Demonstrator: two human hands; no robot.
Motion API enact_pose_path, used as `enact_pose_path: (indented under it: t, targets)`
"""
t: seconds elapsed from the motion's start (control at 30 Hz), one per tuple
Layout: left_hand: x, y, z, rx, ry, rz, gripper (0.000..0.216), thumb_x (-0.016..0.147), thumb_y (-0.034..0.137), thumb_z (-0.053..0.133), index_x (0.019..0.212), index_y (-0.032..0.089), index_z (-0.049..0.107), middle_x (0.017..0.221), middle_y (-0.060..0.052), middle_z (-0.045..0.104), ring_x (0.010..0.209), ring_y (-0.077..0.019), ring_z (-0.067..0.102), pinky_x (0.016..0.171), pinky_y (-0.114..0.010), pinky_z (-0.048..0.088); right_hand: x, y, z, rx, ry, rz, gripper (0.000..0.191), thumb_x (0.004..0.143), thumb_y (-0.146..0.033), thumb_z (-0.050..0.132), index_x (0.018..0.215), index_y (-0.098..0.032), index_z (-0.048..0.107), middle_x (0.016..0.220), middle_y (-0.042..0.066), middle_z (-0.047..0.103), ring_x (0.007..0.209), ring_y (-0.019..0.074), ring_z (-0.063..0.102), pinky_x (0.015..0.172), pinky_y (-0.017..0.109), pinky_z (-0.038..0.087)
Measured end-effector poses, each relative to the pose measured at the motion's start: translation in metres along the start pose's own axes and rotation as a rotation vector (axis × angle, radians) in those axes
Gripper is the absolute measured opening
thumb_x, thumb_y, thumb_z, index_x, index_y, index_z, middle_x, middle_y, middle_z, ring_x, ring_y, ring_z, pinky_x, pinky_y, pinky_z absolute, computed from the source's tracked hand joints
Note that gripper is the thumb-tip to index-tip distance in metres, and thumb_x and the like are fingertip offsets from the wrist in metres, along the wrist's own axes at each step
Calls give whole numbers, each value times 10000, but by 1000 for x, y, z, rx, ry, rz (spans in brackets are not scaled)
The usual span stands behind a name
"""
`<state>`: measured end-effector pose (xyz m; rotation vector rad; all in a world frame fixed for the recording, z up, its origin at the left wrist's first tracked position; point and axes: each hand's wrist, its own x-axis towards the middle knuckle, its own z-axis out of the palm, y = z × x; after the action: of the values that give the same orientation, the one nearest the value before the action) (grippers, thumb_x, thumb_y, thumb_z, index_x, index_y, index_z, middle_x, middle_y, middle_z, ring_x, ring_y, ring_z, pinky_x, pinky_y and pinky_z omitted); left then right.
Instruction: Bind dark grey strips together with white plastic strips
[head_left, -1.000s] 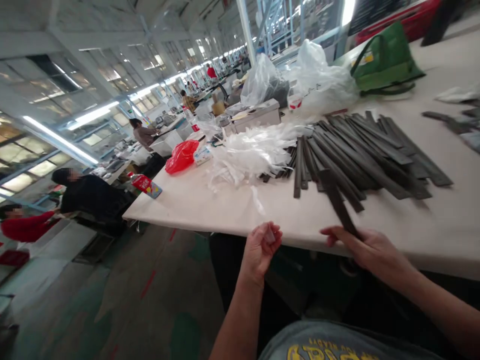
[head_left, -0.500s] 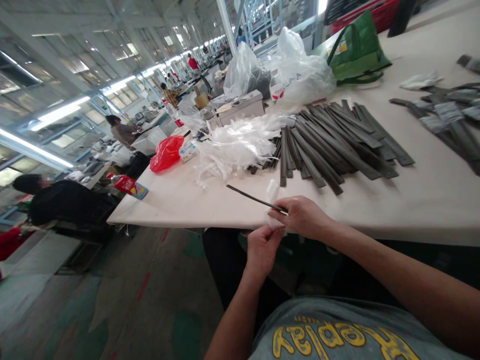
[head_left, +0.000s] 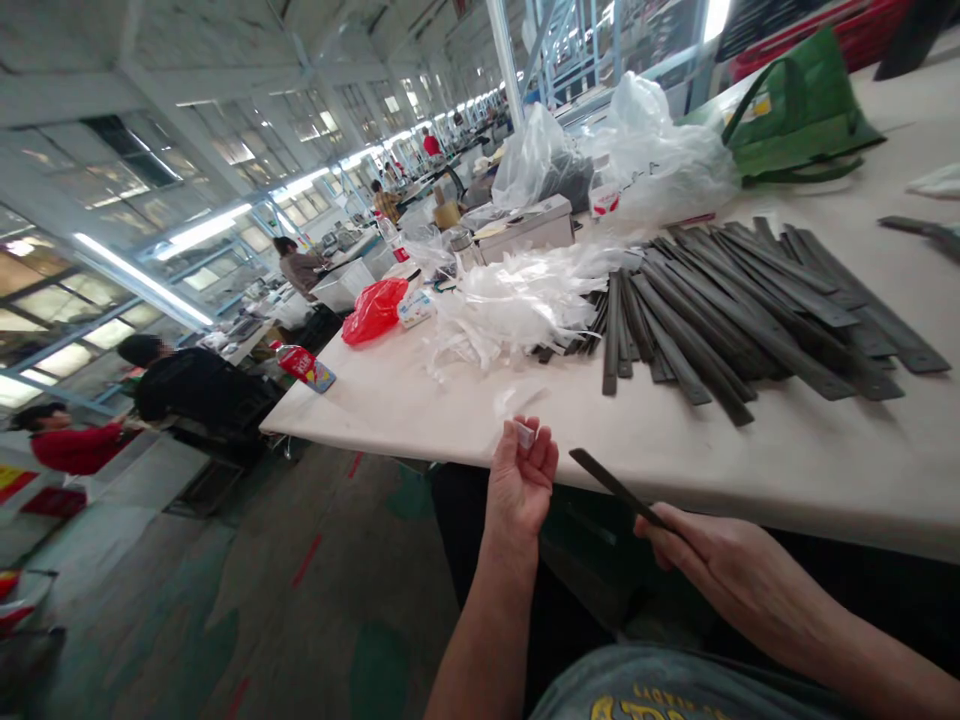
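Observation:
My right hand (head_left: 724,552) is closed on one end of a dark grey flat strip (head_left: 609,480), which points up and to the left just past the table's front edge. My left hand (head_left: 521,488), palm up with curled fingers, pinches a small piece of whitish clear plastic film (head_left: 524,435). The two hands are apart. Beyond them on the table lies a heap of similar dark strips (head_left: 720,315), roughly side by side. Left of these strips spreads a loose pile of white plastic film (head_left: 510,305).
The pale table (head_left: 405,410) has its front edge just before me. On it are a red bag (head_left: 375,310), a bottle with a red label (head_left: 304,367), clear plastic bags (head_left: 660,160) and a green bag (head_left: 802,120). A person in dark clothing (head_left: 195,385) sits at the left.
My hands have separated. The right hand moved right and nearer me with the strip; the left hand turned palm up, holding the film away from it. The view has shifted left.

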<state>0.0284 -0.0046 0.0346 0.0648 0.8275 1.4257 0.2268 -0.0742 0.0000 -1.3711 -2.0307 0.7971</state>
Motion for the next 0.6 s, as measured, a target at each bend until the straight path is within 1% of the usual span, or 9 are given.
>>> enact_pose_path:
  t: [0.1,0.23,0.37,0.43,0.5,0.6]
  targets:
    - [-4,-4,4,35,-41,2,126,867,290,629,872,184,697,841,-25,734,742,-134,699,704,-242,537,2,-1,8,-20,-86,-36,424,991,-463,276,820,-223,580,659,12,639,572,174,612,542,273,405]
    - [-7,-10,2,85,-104,33,121,814,284,690,863,174,699,840,-33,735,760,-148,700,728,-251,536,11,-7,6,-75,-108,-15,413,985,-434,273,816,-212,579,666,34,634,596,195,618,559,282,398]
    - [-10,-18,-3,118,-143,36,198,734,312,766,856,171,700,838,-41,739,763,-168,704,731,-268,542,20,-13,4,-72,-149,10,423,973,-416,263,794,-204,583,679,49,643,609,203,612,579,293,391]
    - [-14,-25,-5,140,-164,25,248,694,323,798,858,164,702,832,-47,739,744,-168,704,717,-266,543,25,-18,2,-26,-188,32,437,972,-424,258,782,-201,583,669,45,640,622,201,610,593,292,398]
    - [-18,-32,-7,167,-194,4,283,670,329,816,863,154,705,809,-50,738,716,-162,701,691,-250,540,29,-22,0,70,-233,42,446,978,-434,259,800,-197,594,659,33,641,624,190,610,603,281,411]
    - [-19,-29,-5,192,-210,36,296,661,328,823,857,140,707,749,-44,729,675,-146,692,667,-231,529,30,-25,-1,206,-277,43,454,983,-463,273,851,-190,610,700,24,660,552,155,593,579,261,426]
